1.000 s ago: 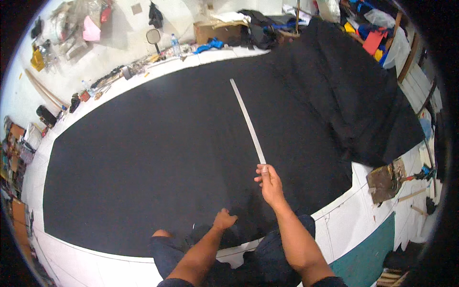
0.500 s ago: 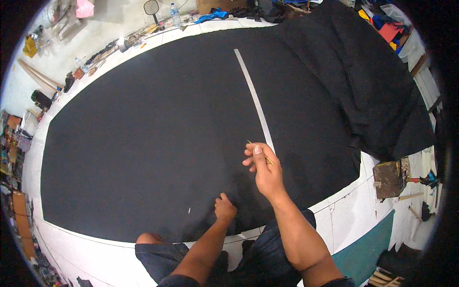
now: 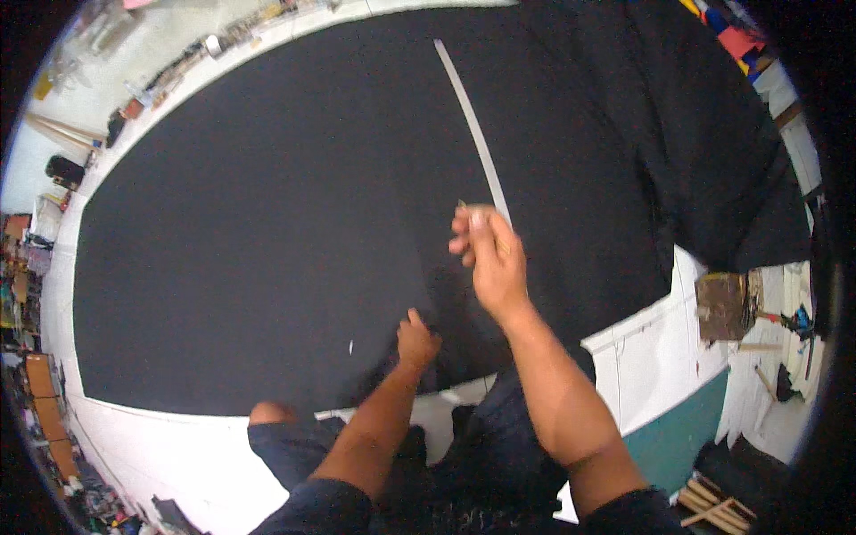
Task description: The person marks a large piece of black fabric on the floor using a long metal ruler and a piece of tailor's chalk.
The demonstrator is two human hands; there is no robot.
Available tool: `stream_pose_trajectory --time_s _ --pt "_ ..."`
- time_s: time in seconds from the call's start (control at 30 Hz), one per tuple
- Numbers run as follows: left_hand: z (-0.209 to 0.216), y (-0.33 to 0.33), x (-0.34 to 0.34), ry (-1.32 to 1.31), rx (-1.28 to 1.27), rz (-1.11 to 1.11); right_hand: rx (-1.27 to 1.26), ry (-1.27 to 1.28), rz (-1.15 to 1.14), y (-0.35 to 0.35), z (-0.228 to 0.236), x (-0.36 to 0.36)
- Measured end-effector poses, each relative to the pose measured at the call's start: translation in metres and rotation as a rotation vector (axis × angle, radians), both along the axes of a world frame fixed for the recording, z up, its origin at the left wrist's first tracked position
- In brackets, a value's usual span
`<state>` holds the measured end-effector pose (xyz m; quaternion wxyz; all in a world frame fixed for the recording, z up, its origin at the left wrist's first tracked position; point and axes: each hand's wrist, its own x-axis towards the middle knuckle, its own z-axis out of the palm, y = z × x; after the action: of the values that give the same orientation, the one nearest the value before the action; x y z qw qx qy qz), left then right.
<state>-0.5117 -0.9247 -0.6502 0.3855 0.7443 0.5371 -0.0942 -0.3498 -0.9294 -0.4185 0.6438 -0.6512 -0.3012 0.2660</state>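
Note:
A large black cloth (image 3: 267,223) covers most of a white table (image 3: 160,446). A long pale straight ruler (image 3: 471,125) lies on the cloth, running away from me. My right hand (image 3: 489,254) hovers over the ruler's near end, its fingers pinched on a small thin marking piece, apparently chalk. Lower down, my left hand (image 3: 415,340) presses on the cloth close to the table's front edge, fingers bent. A short white mark (image 3: 350,347) shows on the cloth to the left of that hand.
Clutter of small tools and bottles (image 3: 178,67) lines the table's far left edge. More black cloth is bunched at the right (image 3: 713,160). A brown worn block (image 3: 724,306) sits on the white surface at right. Boxes (image 3: 40,401) stand at the left.
The view has dipped closer to the table. My right hand has come up along the ruler's near end, and my left hand stays pressed on the cloth near the edge.

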Motion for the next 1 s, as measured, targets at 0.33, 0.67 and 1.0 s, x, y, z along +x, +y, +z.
stream_pose_trajectory --time_s 0.33,0.67,1.0 --pt "-0.012 0.011 -0.015 -0.037 0.023 0.002 0.065 0.039 -0.04 0.001 0.005 -0.009" --pt "0.008 -0.004 0.006 0.137 -0.023 -0.012 0.052 0.051 -0.03 0.008 0.002 -0.01" --pt "0.012 -0.009 0.014 0.165 0.01 0.018 -0.019 0.072 -0.036 0.009 0.003 -0.01"
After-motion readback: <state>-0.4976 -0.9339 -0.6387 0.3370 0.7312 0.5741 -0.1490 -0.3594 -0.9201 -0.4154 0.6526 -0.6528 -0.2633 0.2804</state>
